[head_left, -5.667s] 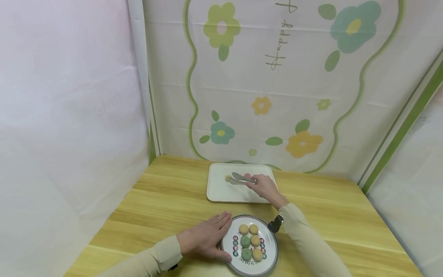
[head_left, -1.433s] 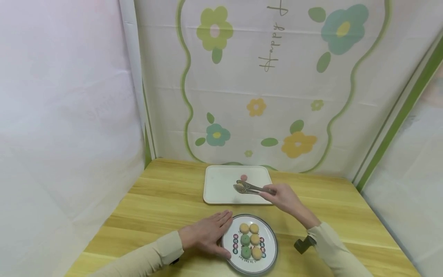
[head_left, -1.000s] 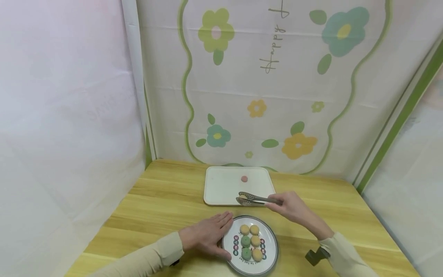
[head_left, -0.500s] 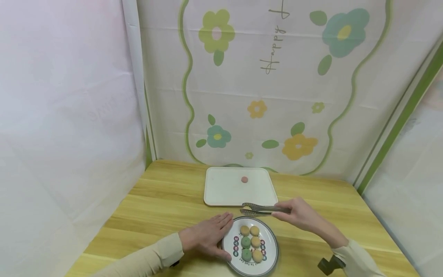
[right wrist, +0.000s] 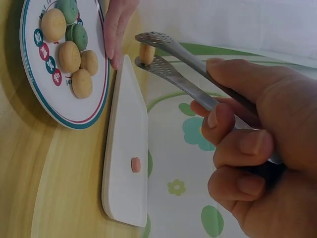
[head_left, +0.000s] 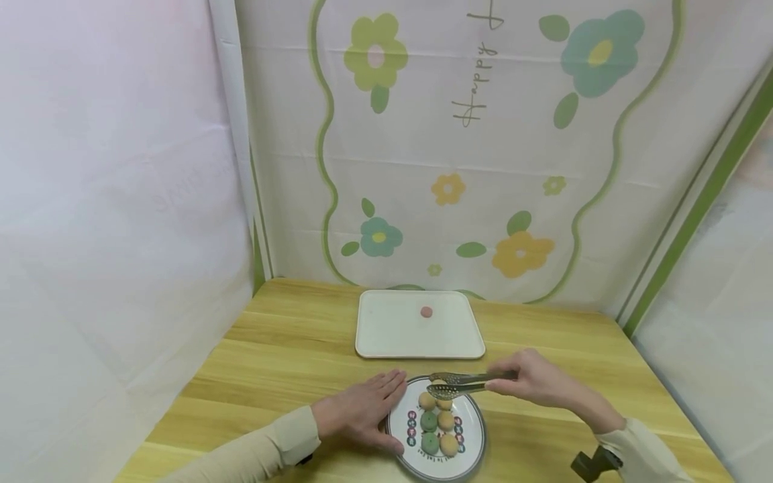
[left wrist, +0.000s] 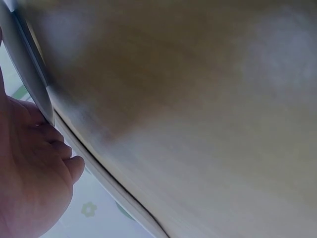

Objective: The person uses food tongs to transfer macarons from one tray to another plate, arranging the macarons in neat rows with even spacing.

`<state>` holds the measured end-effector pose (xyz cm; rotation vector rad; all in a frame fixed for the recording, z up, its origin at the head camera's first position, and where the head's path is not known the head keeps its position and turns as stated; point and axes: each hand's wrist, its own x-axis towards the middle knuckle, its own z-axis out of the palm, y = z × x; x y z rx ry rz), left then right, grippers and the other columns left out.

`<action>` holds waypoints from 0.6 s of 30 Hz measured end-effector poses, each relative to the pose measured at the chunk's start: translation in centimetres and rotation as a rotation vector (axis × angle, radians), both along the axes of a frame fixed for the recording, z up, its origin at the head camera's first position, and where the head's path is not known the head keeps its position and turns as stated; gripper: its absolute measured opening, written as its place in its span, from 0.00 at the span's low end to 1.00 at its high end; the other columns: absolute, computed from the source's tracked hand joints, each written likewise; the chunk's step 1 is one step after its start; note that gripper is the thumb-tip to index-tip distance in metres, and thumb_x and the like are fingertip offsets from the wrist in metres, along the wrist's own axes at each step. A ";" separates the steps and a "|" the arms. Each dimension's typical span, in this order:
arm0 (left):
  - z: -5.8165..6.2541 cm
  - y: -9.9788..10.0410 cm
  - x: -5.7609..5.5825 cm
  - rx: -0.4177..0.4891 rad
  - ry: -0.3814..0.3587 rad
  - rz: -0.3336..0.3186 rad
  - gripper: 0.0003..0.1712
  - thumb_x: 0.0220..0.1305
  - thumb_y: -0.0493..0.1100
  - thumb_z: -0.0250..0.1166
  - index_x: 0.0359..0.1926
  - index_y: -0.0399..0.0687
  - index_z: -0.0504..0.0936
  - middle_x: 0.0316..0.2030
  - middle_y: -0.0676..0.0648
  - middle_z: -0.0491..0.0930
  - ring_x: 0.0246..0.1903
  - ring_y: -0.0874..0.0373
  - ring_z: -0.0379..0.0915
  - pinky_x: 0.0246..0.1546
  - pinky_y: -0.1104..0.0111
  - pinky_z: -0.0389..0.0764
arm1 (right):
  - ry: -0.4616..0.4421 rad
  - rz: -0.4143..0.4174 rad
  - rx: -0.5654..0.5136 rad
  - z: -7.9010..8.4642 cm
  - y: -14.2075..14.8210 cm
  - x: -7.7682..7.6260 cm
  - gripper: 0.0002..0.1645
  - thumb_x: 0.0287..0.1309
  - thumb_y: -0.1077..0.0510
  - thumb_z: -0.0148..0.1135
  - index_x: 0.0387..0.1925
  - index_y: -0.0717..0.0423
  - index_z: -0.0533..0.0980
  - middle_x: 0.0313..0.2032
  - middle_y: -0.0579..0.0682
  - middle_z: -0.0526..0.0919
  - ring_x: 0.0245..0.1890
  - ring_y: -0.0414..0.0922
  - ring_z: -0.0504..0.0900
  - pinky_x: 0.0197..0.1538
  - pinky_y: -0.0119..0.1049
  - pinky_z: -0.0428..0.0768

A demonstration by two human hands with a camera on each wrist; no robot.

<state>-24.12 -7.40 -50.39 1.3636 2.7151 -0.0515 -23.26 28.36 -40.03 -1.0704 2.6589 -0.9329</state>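
Observation:
My right hand (head_left: 534, 379) grips metal tongs (right wrist: 185, 84) with perforated ends. Pinched between the tong ends is a small tan macaron (right wrist: 147, 53), held above the far edge of the round plate (head_left: 468, 459). Several tan macarons (head_left: 449, 444) and two green macarons (head_left: 430, 443) sit on that plate in two columns. At the plate's left rim rests my left hand (head_left: 362, 412), palm down with fingers extended; the left wrist view shows its fingers (left wrist: 52, 141) against the rim. One pink macaron (head_left: 426, 312) lies on the white tray (head_left: 386, 335) behind.
The wooden table (head_left: 290, 349) carries both plate and tray, the tray near the back wall. A white cloth wall with flower prints (head_left: 522, 255) closes off the back, and pale sheets (head_left: 121, 268) hang at the sides.
The right hand has carried the tan macaron in the tongs from the tray toward me, over the plate's far edge. The pink macaron stays on the tray. My left hand has not moved.

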 end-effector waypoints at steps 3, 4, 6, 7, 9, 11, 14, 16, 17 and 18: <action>0.0 0.0 0.0 0.003 -0.006 0.003 0.67 0.54 0.87 0.38 0.77 0.40 0.46 0.78 0.40 0.42 0.78 0.50 0.38 0.78 0.61 0.49 | -0.055 0.027 -0.009 0.3 0.2 0.1 0.10 0.64 0.50 0.64 0.37 0.50 0.85 0.25 0.41 0.85 0.22 0.24 0.73 0.22 0.22 0.75; 0.0 0.0 0.0 0.003 -0.002 0.001 0.67 0.54 0.87 0.38 0.77 0.40 0.46 0.78 0.39 0.43 0.78 0.50 0.39 0.78 0.61 0.49 | -0.067 0.041 -0.013 0.3 0.2 0.1 0.08 0.64 0.50 0.64 0.35 0.47 0.85 0.22 0.39 0.81 0.20 0.23 0.69 0.19 0.21 0.71; 0.0 0.0 0.0 0.000 0.002 -0.002 0.67 0.54 0.87 0.37 0.77 0.40 0.46 0.78 0.39 0.43 0.78 0.50 0.39 0.78 0.61 0.49 | -0.093 0.070 -0.021 0.4 0.3 0.3 0.06 0.64 0.51 0.63 0.31 0.43 0.83 0.17 0.35 0.72 0.15 0.24 0.63 0.15 0.21 0.65; -0.1 0.0 0.0 0.000 0.007 -0.004 0.67 0.54 0.87 0.38 0.77 0.40 0.46 0.78 0.39 0.43 0.78 0.50 0.39 0.78 0.61 0.50 | -0.100 0.084 -0.024 0.4 0.3 0.3 0.06 0.64 0.51 0.63 0.31 0.42 0.82 0.17 0.34 0.70 0.15 0.24 0.63 0.14 0.21 0.65; -0.1 0.0 0.0 -0.002 0.014 -0.006 0.67 0.55 0.87 0.37 0.77 0.40 0.47 0.78 0.39 0.44 0.78 0.50 0.39 0.78 0.61 0.50 | -0.106 0.107 -0.026 0.4 0.4 0.5 0.07 0.65 0.52 0.62 0.31 0.41 0.82 0.18 0.32 0.69 0.15 0.24 0.63 0.14 0.21 0.66; -0.1 0.0 0.0 -0.002 0.018 -0.007 0.67 0.55 0.87 0.37 0.77 0.40 0.47 0.78 0.39 0.44 0.78 0.49 0.40 0.78 0.61 0.50 | -0.116 0.110 -0.019 0.5 0.4 0.7 0.07 0.65 0.51 0.62 0.31 0.42 0.82 0.19 0.32 0.70 0.15 0.24 0.64 0.14 0.22 0.67; -0.2 0.0 0.0 -0.001 0.020 -0.007 0.67 0.54 0.87 0.37 0.77 0.40 0.47 0.78 0.39 0.44 0.78 0.49 0.40 0.78 0.61 0.50 | -0.124 0.099 0.013 0.5 0.4 1.0 0.07 0.64 0.49 0.63 0.31 0.41 0.83 0.19 0.31 0.71 0.16 0.24 0.65 0.15 0.22 0.67; -0.2 0.0 -0.1 0.000 0.021 -0.009 0.67 0.55 0.87 0.37 0.77 0.40 0.47 0.78 0.39 0.44 0.78 0.49 0.40 0.78 0.61 0.50 | -0.123 0.097 0.032 0.5 0.4 1.3 0.07 0.64 0.48 0.63 0.31 0.41 0.83 0.20 0.30 0.72 0.17 0.24 0.65 0.15 0.22 0.68; -0.2 0.0 -0.1 0.000 0.019 -0.008 0.67 0.55 0.87 0.37 0.77 0.40 0.47 0.78 0.39 0.44 0.78 0.49 0.40 0.78 0.61 0.50 | -0.119 0.102 0.040 0.5 0.4 1.4 0.07 0.64 0.48 0.63 0.31 0.41 0.83 0.20 0.30 0.72 0.17 0.23 0.65 0.15 0.22 0.67; -0.2 0.0 -0.1 0.000 0.015 -0.007 0.67 0.55 0.87 0.37 0.77 0.40 0.47 0.78 0.39 0.44 0.78 0.49 0.40 0.78 0.61 0.50 | -0.116 0.107 0.048 0.4 0.4 1.5 0.07 0.63 0.48 0.63 0.30 0.41 0.83 0.19 0.29 0.72 0.17 0.23 0.64 0.15 0.21 0.67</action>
